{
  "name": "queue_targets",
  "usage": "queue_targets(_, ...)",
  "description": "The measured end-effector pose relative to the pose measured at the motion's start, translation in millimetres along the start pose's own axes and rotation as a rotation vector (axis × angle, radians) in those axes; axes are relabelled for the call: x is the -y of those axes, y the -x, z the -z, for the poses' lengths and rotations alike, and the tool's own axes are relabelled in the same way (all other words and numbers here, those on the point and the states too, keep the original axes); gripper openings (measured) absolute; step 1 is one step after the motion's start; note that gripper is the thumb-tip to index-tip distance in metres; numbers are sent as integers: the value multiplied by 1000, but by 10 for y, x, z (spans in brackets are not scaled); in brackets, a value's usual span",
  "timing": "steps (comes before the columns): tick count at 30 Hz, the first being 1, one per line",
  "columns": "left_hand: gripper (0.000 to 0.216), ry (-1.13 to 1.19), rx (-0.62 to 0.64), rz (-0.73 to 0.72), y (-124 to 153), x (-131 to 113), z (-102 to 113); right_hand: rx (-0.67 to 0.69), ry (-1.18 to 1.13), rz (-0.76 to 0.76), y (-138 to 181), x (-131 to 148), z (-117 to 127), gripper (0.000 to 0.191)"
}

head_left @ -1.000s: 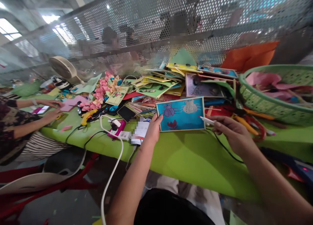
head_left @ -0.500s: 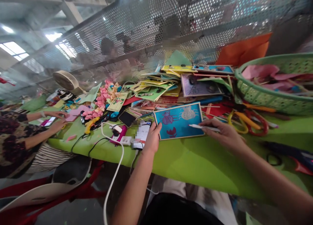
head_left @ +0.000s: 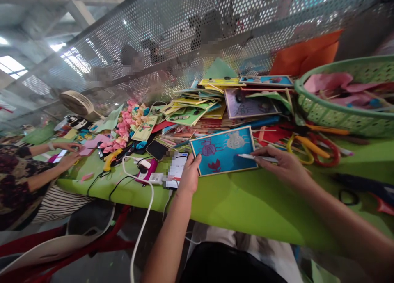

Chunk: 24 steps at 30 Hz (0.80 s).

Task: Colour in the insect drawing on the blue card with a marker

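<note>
Left hand [head_left: 190, 175]: closing on the left edge of a blue card [head_left: 226, 159], thumb lying on the front, the other fingers mostly hidden. Right hand [head_left: 281, 164]: pinching a white pen [head_left: 244, 156] narrowly between thumb and fingers, its reddish tip pointing at the card's lower middle — cannot tell whether the tip is touching.

Card position: tilting toward the wearer above the near part of the green table [head_left: 240, 209], in front of the pile of cards [head_left: 197, 112]. A pale border is framing it; its face is showing a purple bug at upper left, a grey bug at upper right and a red flower at lower left.

Surroundings: a phone [head_left: 180, 168] with a lit screen is lying just beside the left hand, a magenta power strip [head_left: 150, 168] to its left. Yellow-handled and red-handled scissors [head_left: 328, 155] are lying beyond the right hand, near a green basket [head_left: 341, 119] holding pink scraps. Far left — a co-worker's hands [head_left: 69, 158] are working near pink paper [head_left: 91, 142].
</note>
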State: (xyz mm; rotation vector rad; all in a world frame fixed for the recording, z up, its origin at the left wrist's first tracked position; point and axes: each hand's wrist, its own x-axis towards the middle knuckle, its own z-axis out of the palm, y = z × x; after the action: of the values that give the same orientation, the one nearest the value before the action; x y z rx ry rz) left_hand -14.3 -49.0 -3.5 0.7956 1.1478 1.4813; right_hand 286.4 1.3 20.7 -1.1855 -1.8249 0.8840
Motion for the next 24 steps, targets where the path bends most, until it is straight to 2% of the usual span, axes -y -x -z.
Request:
queue_targets(4,54,18,1,-2,-15,21,16,8,41,33,-7,-50,-4,38)
queue_targets(13,51,11,-1,-12,-24,39,49,15,63,85,-21,-135,-49,36)
queue_targets(24,50,42,8,-16,-4,16,18,-13,62,87,-15,-88,-46,36)
